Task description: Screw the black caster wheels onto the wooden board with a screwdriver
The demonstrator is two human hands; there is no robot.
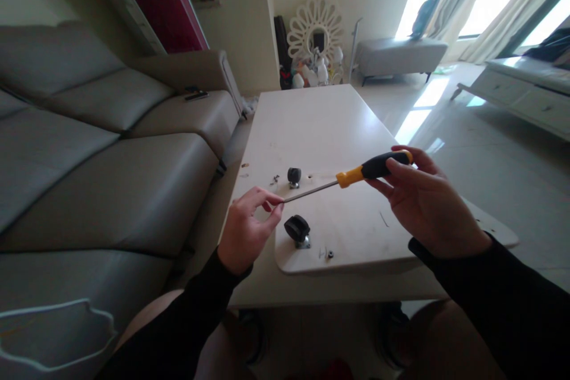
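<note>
My right hand [427,202] is closed around the black and yellow handle of a screwdriver [351,177], held slanting above a white board [356,231]. The thumb and fingers of my left hand [253,219] pinch the tip of its metal shaft. Whether a small screw is also between those fingertips is hidden. Just below the shaft, a black caster wheel [297,228] with a metal plate stands on the board's near left corner. A second caster [294,176] is beyond the shaft. Several small screws [275,179] lie left of that second caster.
The board rests on a white table [312,119]. A small dark fitting [330,255] sits near the board's front edge. A grey sofa [146,184] runs along the left side. A grey bench [401,54] and a white cabinet [525,92] stand to the right.
</note>
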